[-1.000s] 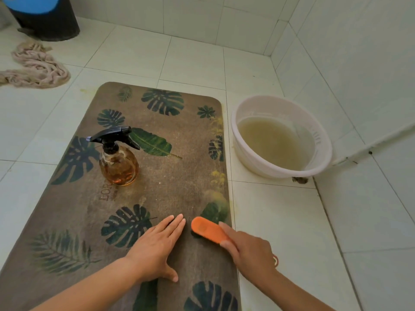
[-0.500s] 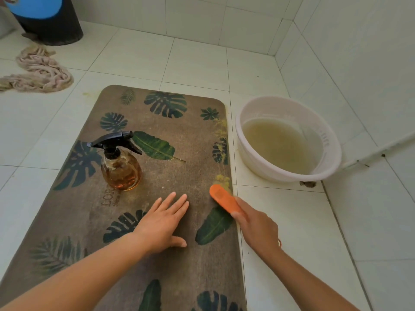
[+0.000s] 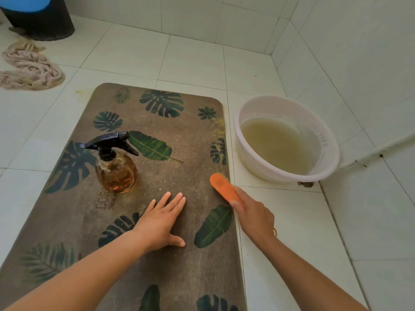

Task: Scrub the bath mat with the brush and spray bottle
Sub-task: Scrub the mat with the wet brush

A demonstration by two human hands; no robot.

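From the head camera, the bath mat (image 3: 186, 142) lies flat on the white tiled floor (image 3: 292, 232). It is brown, printed with dark green leaves, and its right long edge runs close to a wall corner. The spray bottle (image 3: 115, 167) stands upright on the mat's left half, with amber liquid inside, a black trigger head on top and no hand on it.

The left hand (image 3: 160, 223) rests palm down near the middle of the mat, just nearer the person than the bottle. Its fingers are straight and slightly spread, with the thumb out to the side, and they hold nothing. The right hand (image 3: 253, 218) has its fingers curled round the handle of the orange brush (image 3: 224, 188). The brush head sits on the mat at its right edge, pointing away from the person.

A white basin (image 3: 253, 160) of cloudy water stands on the floor just beside that edge. Farther off to the left are a crumpled rag (image 3: 31, 68) and a dark bin (image 3: 38, 19).

The step in hand looks like scrubbing along the right border while the flat hand pins the mat down. The next move probably calls for firm strokes with the bristles kept flat, steady downward pressure from the left palm so the mat does not slide on the tiles, and care not to knock the bottle or the basin.
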